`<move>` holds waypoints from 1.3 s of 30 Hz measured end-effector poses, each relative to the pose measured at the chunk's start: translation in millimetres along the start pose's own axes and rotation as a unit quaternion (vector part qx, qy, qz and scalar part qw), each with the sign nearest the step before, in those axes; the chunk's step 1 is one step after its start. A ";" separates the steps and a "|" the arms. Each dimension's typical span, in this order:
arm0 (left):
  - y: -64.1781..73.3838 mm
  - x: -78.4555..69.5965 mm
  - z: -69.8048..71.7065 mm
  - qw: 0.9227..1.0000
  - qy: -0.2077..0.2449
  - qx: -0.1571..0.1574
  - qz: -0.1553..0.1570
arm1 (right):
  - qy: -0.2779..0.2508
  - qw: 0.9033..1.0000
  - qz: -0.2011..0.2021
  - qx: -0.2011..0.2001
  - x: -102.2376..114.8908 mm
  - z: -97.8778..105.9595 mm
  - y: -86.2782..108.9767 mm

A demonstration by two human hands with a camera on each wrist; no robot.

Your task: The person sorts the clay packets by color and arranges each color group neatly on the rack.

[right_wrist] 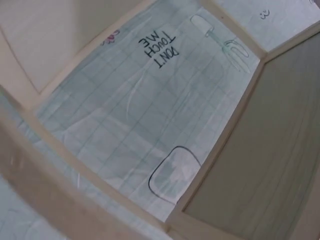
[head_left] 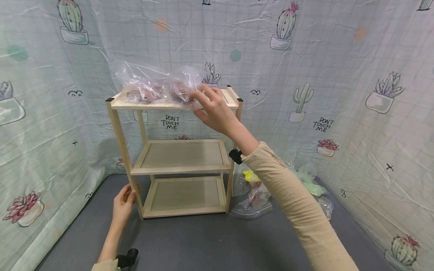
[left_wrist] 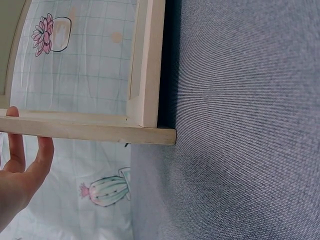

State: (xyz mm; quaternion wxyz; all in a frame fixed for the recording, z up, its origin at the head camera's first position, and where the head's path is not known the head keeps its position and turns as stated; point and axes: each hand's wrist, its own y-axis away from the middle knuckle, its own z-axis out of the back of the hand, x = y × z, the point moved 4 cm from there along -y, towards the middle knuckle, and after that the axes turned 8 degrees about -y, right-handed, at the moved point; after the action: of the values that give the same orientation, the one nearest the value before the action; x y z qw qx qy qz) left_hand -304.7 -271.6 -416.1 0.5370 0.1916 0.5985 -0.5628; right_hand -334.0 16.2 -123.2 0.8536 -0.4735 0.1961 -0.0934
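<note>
Head view: pinches bag (head_left: 179,89) with bent right hand (head_left: 217,112), grips shelf leg (head_left: 124,150) with curled left hand (head_left: 123,202); could drag bag off, toward left hand, by tugging too hard.

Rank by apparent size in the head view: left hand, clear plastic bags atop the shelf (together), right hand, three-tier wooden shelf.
1. Three-tier wooden shelf
2. Clear plastic bags, together
3. Right hand
4. Left hand

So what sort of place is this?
Probably a makeshift, sheeted-off work area: cactus-print sheeting hangs around the sides, and a wooden shelf stands on a grey surface.
</note>
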 end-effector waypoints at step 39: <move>0.4 0.7 -2.4 1.000 -0.020 -0.011 0.017 | 0.069 0.993 -0.037 0.084 36.0 21.8 50.9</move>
State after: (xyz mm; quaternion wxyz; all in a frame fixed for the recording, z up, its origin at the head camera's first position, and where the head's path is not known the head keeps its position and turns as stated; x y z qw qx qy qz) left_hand -305.6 -269.6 -417.4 0.5602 0.1841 0.5907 -0.5507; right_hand -293.5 47.8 -164.8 0.8704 -0.3999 0.2287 -0.1738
